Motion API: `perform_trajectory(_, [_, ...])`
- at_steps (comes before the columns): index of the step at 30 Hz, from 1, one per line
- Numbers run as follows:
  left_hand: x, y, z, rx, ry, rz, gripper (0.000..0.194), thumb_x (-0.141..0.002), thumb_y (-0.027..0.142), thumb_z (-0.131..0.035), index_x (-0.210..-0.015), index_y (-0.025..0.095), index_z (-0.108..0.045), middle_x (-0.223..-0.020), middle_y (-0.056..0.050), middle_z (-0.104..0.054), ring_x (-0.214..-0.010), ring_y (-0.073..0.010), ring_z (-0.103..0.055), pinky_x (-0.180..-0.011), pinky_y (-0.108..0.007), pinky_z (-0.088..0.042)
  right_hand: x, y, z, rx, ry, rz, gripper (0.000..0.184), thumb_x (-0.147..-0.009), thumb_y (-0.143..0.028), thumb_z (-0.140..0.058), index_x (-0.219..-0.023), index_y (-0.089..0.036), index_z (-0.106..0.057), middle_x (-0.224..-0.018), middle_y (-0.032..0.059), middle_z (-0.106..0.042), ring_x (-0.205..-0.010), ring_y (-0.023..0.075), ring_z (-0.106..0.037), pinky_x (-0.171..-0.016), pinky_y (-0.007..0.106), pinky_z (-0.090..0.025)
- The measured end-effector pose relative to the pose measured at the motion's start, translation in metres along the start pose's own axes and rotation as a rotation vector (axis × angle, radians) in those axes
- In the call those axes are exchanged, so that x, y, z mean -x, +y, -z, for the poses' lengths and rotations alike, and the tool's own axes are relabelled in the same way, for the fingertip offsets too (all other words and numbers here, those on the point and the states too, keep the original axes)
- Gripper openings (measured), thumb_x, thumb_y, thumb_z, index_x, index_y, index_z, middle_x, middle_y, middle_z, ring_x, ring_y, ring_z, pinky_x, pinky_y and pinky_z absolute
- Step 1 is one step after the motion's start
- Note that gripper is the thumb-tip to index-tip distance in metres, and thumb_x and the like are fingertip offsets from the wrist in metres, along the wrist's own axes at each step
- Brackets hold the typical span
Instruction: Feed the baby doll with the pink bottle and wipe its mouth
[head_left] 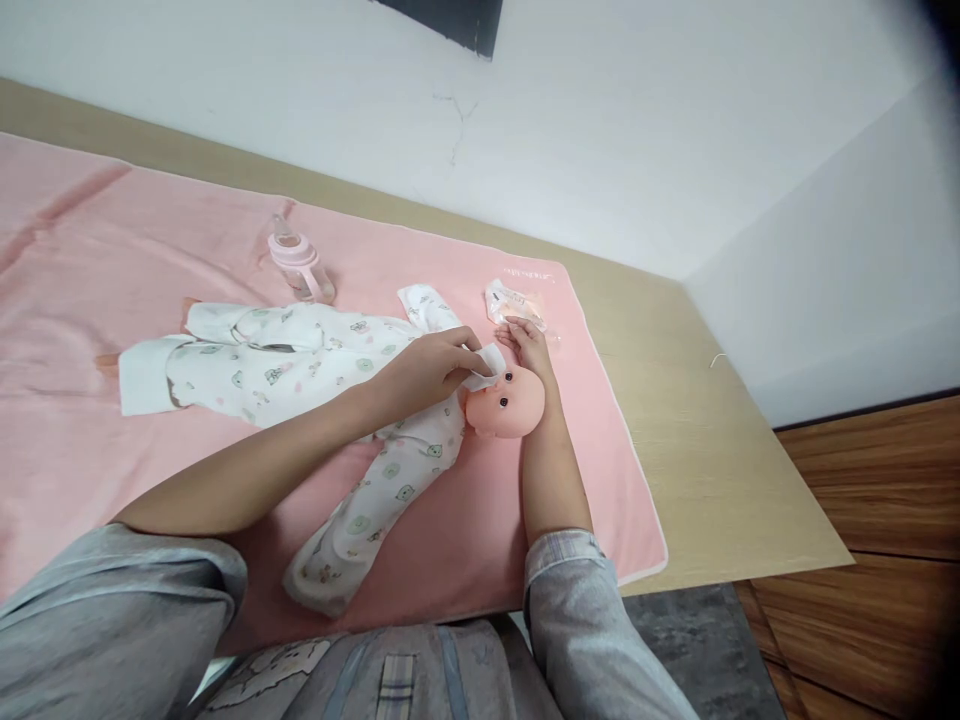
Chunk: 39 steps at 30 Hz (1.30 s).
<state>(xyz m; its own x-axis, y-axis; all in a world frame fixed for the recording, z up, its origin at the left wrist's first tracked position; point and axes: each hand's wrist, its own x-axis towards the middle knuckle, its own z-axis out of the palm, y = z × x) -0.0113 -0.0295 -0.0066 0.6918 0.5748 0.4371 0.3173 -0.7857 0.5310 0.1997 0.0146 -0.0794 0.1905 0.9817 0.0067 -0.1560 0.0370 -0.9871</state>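
Observation:
A baby doll point(517, 408) in white patterned clothes point(330, 360) lies along a pink blanket, its head on the right and its feet on the left. My left hand point(435, 368) reaches across its chest, fingers closed on a white wipe point(491, 364) held against the lower part of the doll's face, so the mouth is covered. My right hand point(527, 345) rests just beyond the doll's head, its forearm passing behind the crown. The fingers of that hand are apart, with the tips by a small plastic packet point(514, 304); whether they touch it I cannot tell.
A pink baby bottle point(300, 265) stands near the doll's legs. The pink blanket point(592, 450) covers much of a light wooden table point(690, 420), whose right edge drops to a grey floor point(690, 640). A white wall point(615, 120) borders the far side; brown wood panels point(885, 500) stand at right.

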Motion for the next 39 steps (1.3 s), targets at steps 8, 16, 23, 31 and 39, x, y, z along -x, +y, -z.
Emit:
perform_trajectory(8, [0.0, -0.005, -0.003, -0.028, 0.021, -0.004, 0.035, -0.083, 0.004, -0.043, -0.091, 0.019, -0.074, -0.095, -0.004, -0.062, -0.079, -0.0136, -0.061, -0.068, -0.023, -0.045, 0.007, -0.003, -0.002, -0.029, -0.007, 0.024, 0.028, -0.074, -0.043, -0.069, -0.09, -0.023, -0.058, -0.086, 0.0002, -0.061, -0.089, 0.0132, -0.057, -0.084, 0.029, -0.05])
perform_trajectory(16, [0.0, -0.006, -0.004, -0.029, 0.067, -0.022, 0.033, -0.085, 0.007, -0.042, -0.091, 0.015, -0.074, -0.091, -0.005, -0.061, -0.073, -0.0125, -0.058, -0.063, -0.023, -0.043, 0.007, 0.0, -0.001, -0.026, -0.007, 0.03, 0.028, -0.076, -0.043, -0.067, -0.094, -0.024, -0.057, -0.087, -0.0005, -0.061, -0.088, 0.013, -0.056, -0.084, 0.029, -0.05])
perform_trajectory(23, [-0.002, -0.005, 0.001, -0.041, 0.058, 0.022, 0.03, -0.085, 0.009, -0.044, -0.093, 0.015, -0.072, -0.094, -0.005, -0.062, -0.079, -0.0143, -0.061, -0.069, -0.023, -0.046, -0.006, 0.011, 0.007, -0.029, -0.02, 0.025, 0.026, -0.076, -0.04, -0.068, -0.093, -0.023, -0.058, -0.087, 0.0006, -0.064, -0.087, 0.0138, -0.061, -0.085, 0.032, -0.051])
perform_trajectory(31, [-0.002, -0.007, 0.04, -0.086, 0.146, 0.015, 0.026, -0.082, 0.012, -0.049, -0.087, 0.02, -0.073, -0.11, -0.005, -0.06, -0.1, -0.0186, -0.06, -0.087, -0.03, -0.047, -0.016, -0.028, 0.027, 0.037, -0.167, 0.126, 0.027, -0.075, -0.047, -0.068, -0.089, -0.024, -0.065, -0.11, 0.0013, -0.069, -0.101, 0.0158, -0.064, -0.096, 0.035, -0.05])
perform_trajectory(39, [0.001, -0.016, 0.059, -0.233, 0.151, 0.083, 0.025, -0.085, 0.019, -0.047, -0.089, 0.019, -0.072, -0.123, -0.007, -0.057, -0.114, -0.026, -0.054, -0.099, -0.043, -0.044, 0.067, -0.118, -0.045, 0.848, -0.504, 0.596, 0.021, -0.092, -0.039, -0.055, -0.089, -0.029, -0.072, -0.137, -0.0028, -0.054, -0.143, 0.0252, -0.029, -0.116, 0.051, -0.028])
